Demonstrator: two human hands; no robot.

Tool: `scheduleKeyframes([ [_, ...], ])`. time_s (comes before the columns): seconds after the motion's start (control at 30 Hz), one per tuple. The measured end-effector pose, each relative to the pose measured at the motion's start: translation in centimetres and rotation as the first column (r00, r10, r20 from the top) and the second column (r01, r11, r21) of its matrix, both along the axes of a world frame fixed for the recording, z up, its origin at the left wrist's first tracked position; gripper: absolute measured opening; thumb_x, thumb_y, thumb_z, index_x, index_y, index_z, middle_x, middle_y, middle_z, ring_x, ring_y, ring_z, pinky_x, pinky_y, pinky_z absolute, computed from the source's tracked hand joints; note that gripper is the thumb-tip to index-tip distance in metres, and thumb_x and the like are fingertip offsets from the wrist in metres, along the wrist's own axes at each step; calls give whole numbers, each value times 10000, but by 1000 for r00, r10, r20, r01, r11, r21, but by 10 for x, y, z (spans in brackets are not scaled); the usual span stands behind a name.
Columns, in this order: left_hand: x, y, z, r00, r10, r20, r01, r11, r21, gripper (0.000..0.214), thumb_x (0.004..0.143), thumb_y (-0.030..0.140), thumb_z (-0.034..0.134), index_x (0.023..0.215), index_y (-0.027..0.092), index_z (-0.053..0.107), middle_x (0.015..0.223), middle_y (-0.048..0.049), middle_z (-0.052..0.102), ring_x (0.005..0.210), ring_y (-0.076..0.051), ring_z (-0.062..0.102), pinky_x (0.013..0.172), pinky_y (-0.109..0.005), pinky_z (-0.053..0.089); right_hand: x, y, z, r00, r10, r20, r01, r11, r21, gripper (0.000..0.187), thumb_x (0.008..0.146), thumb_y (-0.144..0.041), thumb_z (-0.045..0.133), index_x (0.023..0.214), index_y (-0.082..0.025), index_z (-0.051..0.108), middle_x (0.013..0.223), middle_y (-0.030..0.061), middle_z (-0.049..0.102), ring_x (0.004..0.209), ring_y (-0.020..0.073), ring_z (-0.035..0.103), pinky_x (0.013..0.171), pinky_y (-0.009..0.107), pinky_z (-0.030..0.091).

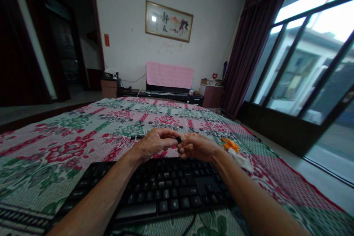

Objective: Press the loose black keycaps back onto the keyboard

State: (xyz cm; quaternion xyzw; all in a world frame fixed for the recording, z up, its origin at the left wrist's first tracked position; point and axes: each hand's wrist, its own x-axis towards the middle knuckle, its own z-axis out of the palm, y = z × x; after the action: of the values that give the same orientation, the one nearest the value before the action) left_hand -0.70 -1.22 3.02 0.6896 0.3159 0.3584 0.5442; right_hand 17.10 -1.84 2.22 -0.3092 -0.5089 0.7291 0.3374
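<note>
A: Head view, and we're right over the keyboard (166, 195), which lies on the flowered bedspread (41, 184) with both forearms reaching across it!

B: And the hands?

A: Above the keyboard's far edge, fingertips meeting. The left hand (155, 143) has thumb and finger pinched on a small black piece (178, 139).

B: So that piece is over the keyboard's far edge too. What about the right hand (197, 147)?

A: Fingers curled, fingertips up against the same piece. Whether they grip it as well, I can't tell.

B: Can you make out what the piece is?

A: Too small from here! But look just beyond the keyboard, by the left hand: a short row of black bits (135, 137) on the bedspread, partly hidden.

B: Over to the keyboard's right, past the right forearm?

A: An orange cloth (231, 145), crumpled, with a white wad (240, 159) touching it. A cable (190, 225) runs out on the keyboard's near side.

B: And well beyond the keyboard?

A: A pink cloth (170, 75) draped by the wall, a framed picture (169, 21) hanging above. Far off to the keyboard's right, a dark curtain (240, 51) beside the window (293, 66)!
</note>
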Motion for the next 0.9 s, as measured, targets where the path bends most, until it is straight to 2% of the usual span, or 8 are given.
scheduleKeyframes([
  [0.33,-3,6,-10,1000,13,-4,-13,997,-71,296,607,280,571,874,155,574,708,-8,563,567,-51,461,541,-186,358,0,4,-6,999,-8,-43,2,993,-119,170,703,-225,515,821,-104,535,710,18,563,641,87,540,626,241,446],
  [0.57,-5,7,-10,999,25,-22,-26,996,-84,314,600,294,572,870,135,598,694,-25,573,553,-53,454,523,-187,355,-2,4,-9,999,-26,-37,20,985,-169,169,679,-210,539,810,-103,532,711,24,562,634,84,533,631,245,447],
  [0.67,-5,5,-9,1000,25,-4,-26,995,-99,303,587,267,577,857,133,604,666,-19,572,535,-52,452,519,-190,355,-3,2,-7,999,6,-45,-12,991,-133,138,677,-204,544,772,-104,539,629,-1,531,625,83,519,647,256,435],
  [0.77,-6,4,-9,1000,-24,14,25,994,-104,283,581,244,580,842,136,607,695,-25,578,577,-67,478,545,-200,367,-2,1,-5,999,33,-24,-34,998,-60,127,658,-167,565,772,-115,548,550,-36,484,576,62,489,672,277,424],
  [0.9,-7,4,-10,998,-52,46,58,989,-138,282,594,234,572,859,140,593,739,-38,582,650,-90,507,562,-204,376,-1,2,-5,997,-29,77,23,997,78,186,615,-133,596,798,-131,563,699,-7,544,649,77,508,693,297,418],
])
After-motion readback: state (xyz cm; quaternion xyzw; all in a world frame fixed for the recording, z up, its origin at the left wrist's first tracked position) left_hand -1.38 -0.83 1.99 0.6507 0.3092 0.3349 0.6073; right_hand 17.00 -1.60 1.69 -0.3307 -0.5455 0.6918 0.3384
